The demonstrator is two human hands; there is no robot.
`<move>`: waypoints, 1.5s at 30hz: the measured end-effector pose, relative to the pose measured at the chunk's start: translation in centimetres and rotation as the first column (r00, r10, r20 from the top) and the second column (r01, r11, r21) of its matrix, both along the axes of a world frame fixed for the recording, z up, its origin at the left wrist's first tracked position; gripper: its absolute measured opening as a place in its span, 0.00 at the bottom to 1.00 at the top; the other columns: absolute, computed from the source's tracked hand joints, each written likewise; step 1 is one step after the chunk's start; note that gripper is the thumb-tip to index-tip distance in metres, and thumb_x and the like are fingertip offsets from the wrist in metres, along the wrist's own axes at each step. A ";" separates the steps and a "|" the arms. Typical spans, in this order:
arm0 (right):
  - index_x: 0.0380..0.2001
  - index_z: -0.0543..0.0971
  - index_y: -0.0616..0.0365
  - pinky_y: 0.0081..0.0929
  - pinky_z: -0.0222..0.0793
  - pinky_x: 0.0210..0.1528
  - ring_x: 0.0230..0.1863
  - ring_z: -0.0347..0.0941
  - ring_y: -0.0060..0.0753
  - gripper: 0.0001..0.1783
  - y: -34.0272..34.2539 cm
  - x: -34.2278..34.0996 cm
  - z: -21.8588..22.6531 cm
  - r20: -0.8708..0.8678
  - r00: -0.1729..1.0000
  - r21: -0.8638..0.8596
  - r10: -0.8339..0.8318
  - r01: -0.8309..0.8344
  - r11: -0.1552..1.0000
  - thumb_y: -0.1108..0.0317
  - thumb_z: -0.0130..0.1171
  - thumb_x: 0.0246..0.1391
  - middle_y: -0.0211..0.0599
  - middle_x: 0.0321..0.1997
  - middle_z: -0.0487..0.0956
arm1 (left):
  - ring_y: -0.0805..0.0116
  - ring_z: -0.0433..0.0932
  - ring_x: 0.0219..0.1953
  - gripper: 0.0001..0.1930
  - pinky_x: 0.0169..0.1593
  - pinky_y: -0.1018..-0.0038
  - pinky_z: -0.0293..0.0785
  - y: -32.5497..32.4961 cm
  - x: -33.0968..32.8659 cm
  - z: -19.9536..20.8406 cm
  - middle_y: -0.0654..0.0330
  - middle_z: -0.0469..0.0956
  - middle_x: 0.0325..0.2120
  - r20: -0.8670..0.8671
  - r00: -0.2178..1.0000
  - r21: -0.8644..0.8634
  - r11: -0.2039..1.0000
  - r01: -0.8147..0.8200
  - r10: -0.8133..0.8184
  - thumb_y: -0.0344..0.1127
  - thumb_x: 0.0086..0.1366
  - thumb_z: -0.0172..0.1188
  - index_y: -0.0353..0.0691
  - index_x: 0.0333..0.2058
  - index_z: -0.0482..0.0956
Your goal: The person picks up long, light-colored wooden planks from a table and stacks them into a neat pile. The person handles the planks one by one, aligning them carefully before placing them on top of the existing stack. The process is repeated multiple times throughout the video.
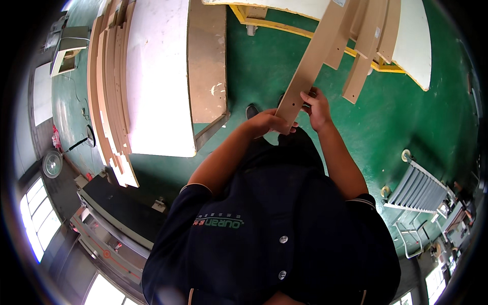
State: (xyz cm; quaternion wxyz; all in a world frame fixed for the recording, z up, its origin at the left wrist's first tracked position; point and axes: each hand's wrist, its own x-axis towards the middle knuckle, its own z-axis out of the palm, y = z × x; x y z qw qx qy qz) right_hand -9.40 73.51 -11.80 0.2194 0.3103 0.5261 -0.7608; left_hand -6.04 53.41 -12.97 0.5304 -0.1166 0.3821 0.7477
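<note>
A long, flat light-brown wooden board [306, 72] slants from the far table down to my body, with a small dark hole near its close end. My left hand [268, 122] is closed around that near end, thumb on top and fingertips underneath. On the board's right edge my right hand [317, 109] grips with the thumb on the upper face; its other fingers are partly hidden. Several similar boards [368, 43] lie to the right of it, jutting over the edge of a white-topped table [414, 56] with a yellow frame.
At left stands a white-topped table [157, 76] with a stack of long boards [109, 86] along its far-left side. A grey roller stand [417, 188] on casters is at the right. Green floor [351, 132] lies around my feet. A round fan [53, 162] is at far left.
</note>
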 end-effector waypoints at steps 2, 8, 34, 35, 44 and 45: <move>0.51 0.69 0.60 0.34 0.71 0.47 0.47 0.74 0.34 0.22 0.3 -0.1 0.0 -0.021 0.999 -0.014 0.035 -0.036 0.999 0.67 0.63 0.55 0.35 0.47 0.76 | 0.54 0.79 0.48 0.27 0.52 0.62 0.76 -0.1 0.1 -1.5 0.47 0.76 0.48 0.038 0.999 0.049 0.998 -0.034 0.032 0.38 0.62 0.56 0.31 0.58 0.66; 0.48 0.70 0.62 0.33 0.74 0.42 0.45 0.75 0.34 0.21 0.6 -0.3 -0.2 -0.020 0.999 0.006 0.037 -0.037 0.999 0.68 0.64 0.54 0.37 0.43 0.77 | 0.59 0.80 0.43 0.27 0.46 0.65 0.77 0.9 -1.6 -0.2 0.50 0.78 0.41 0.094 0.993 -0.085 0.994 -0.064 0.072 0.50 0.69 0.50 0.33 0.56 0.69; 0.38 0.71 0.58 0.28 0.76 0.30 0.34 0.78 0.30 0.16 0.7 -3.1 5.1 -0.304 0.945 -0.078 0.123 -0.153 0.985 0.63 0.66 0.53 0.37 0.35 0.78 | 0.45 0.81 0.41 0.36 0.43 0.59 0.75 4.5 -4.8 9.8 0.36 0.79 0.36 -0.554 0.783 -0.781 0.504 -0.369 -0.285 0.62 0.56 0.64 0.26 0.38 0.73; 0.40 0.71 0.58 0.30 0.76 0.33 0.36 0.78 0.31 0.17 1.0 -4.3 5.3 -0.304 0.948 -0.115 0.093 -0.134 0.984 0.62 0.65 0.55 0.38 0.38 0.78 | 0.45 0.81 0.41 0.37 0.44 0.59 0.75 4.5 -4.8 10.4 0.36 0.79 0.36 -0.562 0.760 -0.785 0.499 -0.366 -0.327 0.62 0.54 0.66 0.26 0.39 0.73; 0.55 0.66 0.63 0.45 0.74 0.51 0.46 0.76 0.47 0.25 2.5 -16.4 3.4 -0.195 0.950 -0.545 -0.246 0.103 0.832 0.57 0.52 0.62 0.46 0.47 0.76 | 0.54 0.80 0.39 0.32 0.43 0.61 0.74 4.1 -2.6 9.8 0.43 0.80 0.35 -0.548 0.760 -0.803 0.476 -0.359 -0.350 0.54 0.55 0.68 0.28 0.42 0.73; 0.54 0.67 0.63 0.45 0.74 0.51 0.45 0.76 0.48 0.24 2.6 -17.6 3.0 -0.166 0.952 -0.578 -0.256 0.117 0.807 0.57 0.52 0.61 0.46 0.46 0.76 | 0.53 0.80 0.39 0.32 0.43 0.60 0.74 3.7 -2.0 9.5 0.43 0.80 0.35 -0.539 0.767 -0.812 0.458 -0.363 -0.348 0.55 0.54 0.68 0.28 0.42 0.72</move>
